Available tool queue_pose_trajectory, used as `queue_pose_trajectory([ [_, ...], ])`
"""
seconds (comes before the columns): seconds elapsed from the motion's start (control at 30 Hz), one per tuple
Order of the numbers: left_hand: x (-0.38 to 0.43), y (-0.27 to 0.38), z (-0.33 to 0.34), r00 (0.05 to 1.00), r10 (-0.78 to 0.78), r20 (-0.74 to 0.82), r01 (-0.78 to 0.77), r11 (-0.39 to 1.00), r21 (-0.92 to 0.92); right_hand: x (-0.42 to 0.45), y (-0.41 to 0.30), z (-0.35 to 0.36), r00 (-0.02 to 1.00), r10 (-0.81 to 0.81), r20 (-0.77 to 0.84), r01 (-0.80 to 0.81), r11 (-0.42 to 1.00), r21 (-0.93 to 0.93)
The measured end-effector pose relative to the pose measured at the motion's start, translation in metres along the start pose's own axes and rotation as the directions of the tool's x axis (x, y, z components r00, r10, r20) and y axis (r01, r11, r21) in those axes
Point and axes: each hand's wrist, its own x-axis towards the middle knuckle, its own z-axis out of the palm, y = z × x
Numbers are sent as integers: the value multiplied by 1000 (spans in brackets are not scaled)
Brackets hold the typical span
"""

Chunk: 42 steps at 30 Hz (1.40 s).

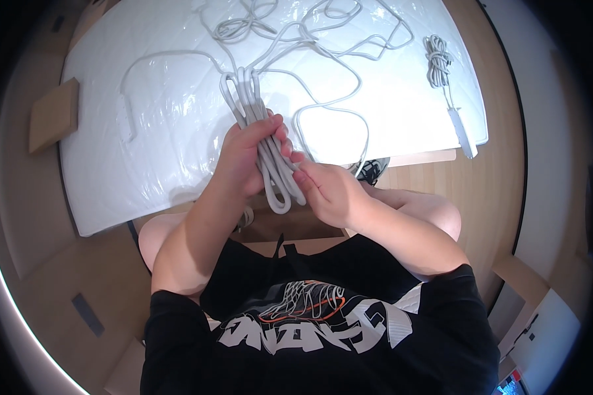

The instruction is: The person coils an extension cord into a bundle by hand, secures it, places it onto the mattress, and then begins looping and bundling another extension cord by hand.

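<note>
Several long loops of a grey-white cable point(275, 170) form a bundle in front of me. My left hand point(247, 155) wraps around the middle of it, thumb on top. At the bundle's lower right side, my right hand point(332, 192) pinches the cable between thumb and fingers, close to my left fingertips. Beyond the bundle, loose cable point(358, 81) spreads over a white, plastic-covered surface point(173, 153) in tangled curves. One strand runs left to a white power strip point(126, 116), which is faint against the white. Another strand hangs over the near edge.
A tied cable bundle point(439, 61) lies at the right, joined to a white power strip point(461, 133) at the surface's edge. A brown cardboard box point(54, 117) stands at the left. Below my hands is an open brown box point(296, 223). A shoe point(375, 170) shows under the near edge.
</note>
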Motion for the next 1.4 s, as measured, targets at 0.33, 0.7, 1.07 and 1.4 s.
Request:
queue_pose_trajectory([
  [0.33, 4, 0, -25, 804, 63, 591, 144, 944, -296, -2, -2, -5, 966, -241, 95, 246, 969, -36],
  [0.7, -7, 8, -23, 633, 145, 761, 283, 871, -402, 22, -15, -9, 948, -305, -94, 311, 949, 50],
  [1.07, -18, 12, -22, 503, 188, 844, 335, 857, -391, 36, -3, 10, 961, -276, -21, 274, 936, 222],
  [1.4, -30, 14, -26, 526, 157, 836, 318, 875, -364, 31, -20, 9, 895, -440, -71, 446, 890, 101],
])
